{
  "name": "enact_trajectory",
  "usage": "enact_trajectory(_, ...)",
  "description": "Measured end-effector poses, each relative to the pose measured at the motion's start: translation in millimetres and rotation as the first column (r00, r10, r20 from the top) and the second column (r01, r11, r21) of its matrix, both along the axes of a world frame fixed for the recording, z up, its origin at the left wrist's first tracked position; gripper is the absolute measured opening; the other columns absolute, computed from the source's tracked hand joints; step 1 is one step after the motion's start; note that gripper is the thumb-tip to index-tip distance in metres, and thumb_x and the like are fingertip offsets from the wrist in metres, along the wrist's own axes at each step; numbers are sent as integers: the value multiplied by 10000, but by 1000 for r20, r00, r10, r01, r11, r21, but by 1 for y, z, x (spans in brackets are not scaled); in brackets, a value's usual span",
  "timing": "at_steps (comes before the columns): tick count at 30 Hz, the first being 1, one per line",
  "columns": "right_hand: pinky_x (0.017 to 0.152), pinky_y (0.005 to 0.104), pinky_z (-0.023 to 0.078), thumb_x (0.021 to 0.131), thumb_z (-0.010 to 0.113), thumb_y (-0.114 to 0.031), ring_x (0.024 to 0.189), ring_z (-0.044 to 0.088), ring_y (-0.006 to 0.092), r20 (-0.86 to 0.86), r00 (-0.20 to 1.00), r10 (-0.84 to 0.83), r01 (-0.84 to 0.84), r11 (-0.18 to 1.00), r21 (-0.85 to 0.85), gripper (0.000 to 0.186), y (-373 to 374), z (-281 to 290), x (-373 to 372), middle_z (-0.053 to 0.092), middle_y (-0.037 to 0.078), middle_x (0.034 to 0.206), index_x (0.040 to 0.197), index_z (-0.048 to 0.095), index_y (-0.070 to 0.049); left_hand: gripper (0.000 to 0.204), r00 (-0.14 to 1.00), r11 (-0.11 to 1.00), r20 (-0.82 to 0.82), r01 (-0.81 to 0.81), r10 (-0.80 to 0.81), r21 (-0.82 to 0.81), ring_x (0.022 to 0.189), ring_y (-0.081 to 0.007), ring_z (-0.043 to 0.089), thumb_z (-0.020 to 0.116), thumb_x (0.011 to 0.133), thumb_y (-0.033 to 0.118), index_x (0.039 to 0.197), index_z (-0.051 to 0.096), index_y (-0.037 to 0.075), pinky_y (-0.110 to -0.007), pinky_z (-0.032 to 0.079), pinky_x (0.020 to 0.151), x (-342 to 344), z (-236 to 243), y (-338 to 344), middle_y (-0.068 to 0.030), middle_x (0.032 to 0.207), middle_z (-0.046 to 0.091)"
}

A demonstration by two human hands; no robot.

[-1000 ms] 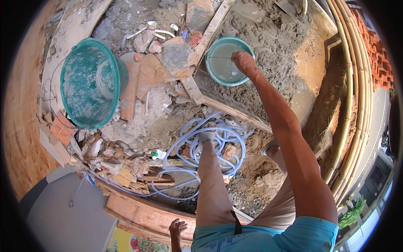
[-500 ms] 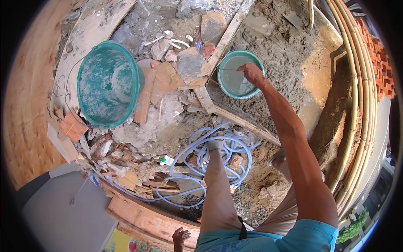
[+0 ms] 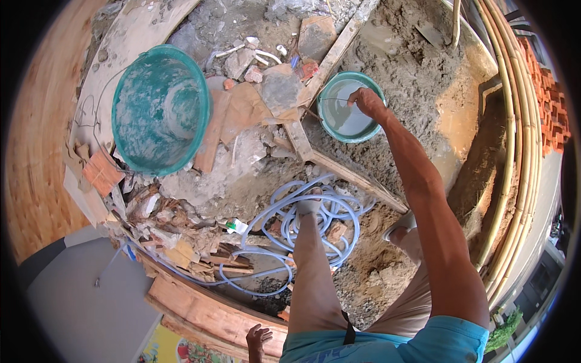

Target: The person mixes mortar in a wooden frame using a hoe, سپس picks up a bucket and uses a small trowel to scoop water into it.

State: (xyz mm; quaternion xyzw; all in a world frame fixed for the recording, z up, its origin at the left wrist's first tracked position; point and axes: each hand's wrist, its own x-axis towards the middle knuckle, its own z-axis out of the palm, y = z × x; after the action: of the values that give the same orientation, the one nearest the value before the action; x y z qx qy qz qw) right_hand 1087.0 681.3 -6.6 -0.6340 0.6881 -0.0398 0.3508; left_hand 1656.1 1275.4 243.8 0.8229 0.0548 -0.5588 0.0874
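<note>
The wire handle [image 3: 331, 99] of the bucket [image 3: 346, 140] beneath is gripped by the right hand [image 3: 367, 103], probably for steadiness; nothing is held in the loosely curled left hand [image 3: 258, 337].

Muddy ground [image 3: 375, 275] under me. Pale-blue hose [image 3: 333, 198] coiled around my left foot [image 3: 309, 206], lower centre. Wood scraps [image 3: 233, 267] lower left; thin plank [image 3: 358, 181] right of centre; wet grey mud [image 3: 405, 85] upper right. Big green bucket [image 3: 142, 112] upper left. Small green bucket [image 3: 348, 139] upper centre, can't tell if resting or lifted.
</note>
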Motion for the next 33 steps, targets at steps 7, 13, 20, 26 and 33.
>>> enact_trajectory(7, 814, 371, 486, 775, 469, -1, 880, 640, 317, -11, 1000, 26, -26, 1000, 2, 287, -6, -11, -4, 672, 158, 916, 822, 722, -130, 449, 1000, 1000, 1, 1, -1, 31, 803, -366, 662, 568, 807, 102, 1204, 450, -72, -443, 574, 707, 2, 2, 14, -253, 952, 615)
enact_trajectory(13, 714, 374, 497, 787, 434, 17, 736, 642, 326, -30, 999, 28, -32, 989, -145, 331, -10, -23, -12, 659, 190, 813, 824, 729, -128, 445, 998, 998, -25, 53, -52, 41, 819, -368, 659, 548, 824, 110, 1218, 443, -67, -444, 572, 716, -2, -8, 0, -257, 962, 612)
enact_trajectory(20, 687, 369, 517, 817, 460, -38, 723, 655, 289, -221, 975, 33, -96, 955, -280, 306, 1, -15, 0, 670, 147, 803, 782, 730, -179, 437, 995, 996, -53, 85, -84, 24, 826, -355, 658, 541, 840, 104, 1231, 437, -62, -436, 568, 725, -10, -15, -27, -244, 973, 616)
enact_trajectory(26, 810, 409, 477, 857, 491, -121, 899, 634, 272, -531, 722, 443, -463, 880, 104, 379, 53, 6, 27, 672, 118, 886, 1221, 524, -21, 448, 987, 993, -113, 113, -115, -31, 845, -340, 654, 556, 849, 124, 1236, 430, -63, -423, 562, 738, -4, -34, -42, -236, 981, 612)
enact_trajectory(33, 952, 420, 407, 858, 484, -122, 1145, 499, 335, -492, 847, 202, -298, 947, -124, 535, 182, 53, 7, 452, 194, 1322, 1368, 341, -45, 517, 967, 982, -191, 148, -168, -115, 874, -331, 647, 582, 846, 166, 1273, 403, -65, -415, 556, 754, -7, -41, -100, -244, 1045, 592)
